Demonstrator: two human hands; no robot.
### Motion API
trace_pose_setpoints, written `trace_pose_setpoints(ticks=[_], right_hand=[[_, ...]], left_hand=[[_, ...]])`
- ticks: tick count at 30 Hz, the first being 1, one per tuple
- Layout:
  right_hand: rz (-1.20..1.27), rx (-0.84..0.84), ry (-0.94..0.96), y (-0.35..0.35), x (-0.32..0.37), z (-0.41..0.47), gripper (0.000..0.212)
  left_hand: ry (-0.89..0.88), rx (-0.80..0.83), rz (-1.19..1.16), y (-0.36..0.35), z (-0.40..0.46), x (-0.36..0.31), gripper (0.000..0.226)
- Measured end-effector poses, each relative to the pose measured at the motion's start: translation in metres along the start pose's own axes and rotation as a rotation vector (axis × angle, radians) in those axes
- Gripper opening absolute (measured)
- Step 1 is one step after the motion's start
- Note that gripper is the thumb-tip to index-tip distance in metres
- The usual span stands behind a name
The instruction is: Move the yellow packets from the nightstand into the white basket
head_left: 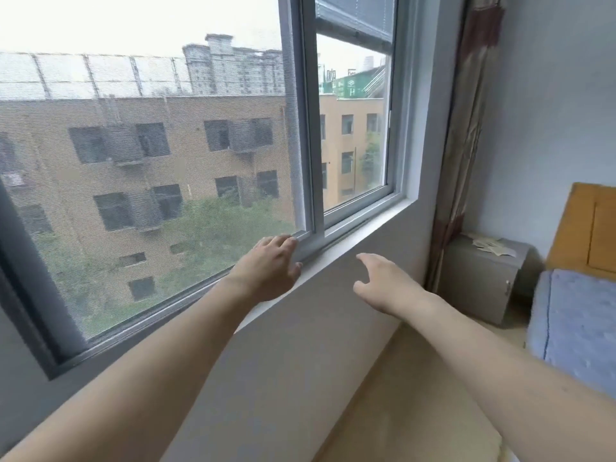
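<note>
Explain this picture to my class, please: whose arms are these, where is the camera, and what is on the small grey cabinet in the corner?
There is no machine here. A person wears one wide-angle camera on the head, so you look forward and down along their two bare arms. That is the only view.

The left hand rests on the grey sliding window frame, fingers on its lower edge. The right hand hangs open in the air before the white window sill, touching nothing. Neither hand holds an object.

In the corner to the right stands the small grey nightstand, beside a striped curtain and a bed with a blue cover. On top of the nightstand lie several pale yellowish flat packets, loosely scattered; they are too small to count. The white basket does not appear in this picture.
</note>
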State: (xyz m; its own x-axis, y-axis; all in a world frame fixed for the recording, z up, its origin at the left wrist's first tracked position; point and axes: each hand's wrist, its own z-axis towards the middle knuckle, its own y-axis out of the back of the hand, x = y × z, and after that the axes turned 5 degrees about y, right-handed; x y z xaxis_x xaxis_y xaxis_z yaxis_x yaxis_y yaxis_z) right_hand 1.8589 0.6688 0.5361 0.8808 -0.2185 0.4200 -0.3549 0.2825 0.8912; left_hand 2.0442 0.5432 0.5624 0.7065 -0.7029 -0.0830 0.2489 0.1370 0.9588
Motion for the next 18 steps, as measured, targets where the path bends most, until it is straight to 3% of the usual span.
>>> trace_pose_setpoints(ticks=[9,18], right_hand=[[-0.043,-0.157,-0.292,0.032,-0.086,0.129,0.060],[-0.064,-0.196,-0.519,0.045,-0.244,0.203,0.061]], left_hand=[[-0.328,-0.004,-0.118,-0.051,0.218,-0.029,0.053],[-0.575,0.057,-0.177,-0.147,0.388,-0.144,0.052]])
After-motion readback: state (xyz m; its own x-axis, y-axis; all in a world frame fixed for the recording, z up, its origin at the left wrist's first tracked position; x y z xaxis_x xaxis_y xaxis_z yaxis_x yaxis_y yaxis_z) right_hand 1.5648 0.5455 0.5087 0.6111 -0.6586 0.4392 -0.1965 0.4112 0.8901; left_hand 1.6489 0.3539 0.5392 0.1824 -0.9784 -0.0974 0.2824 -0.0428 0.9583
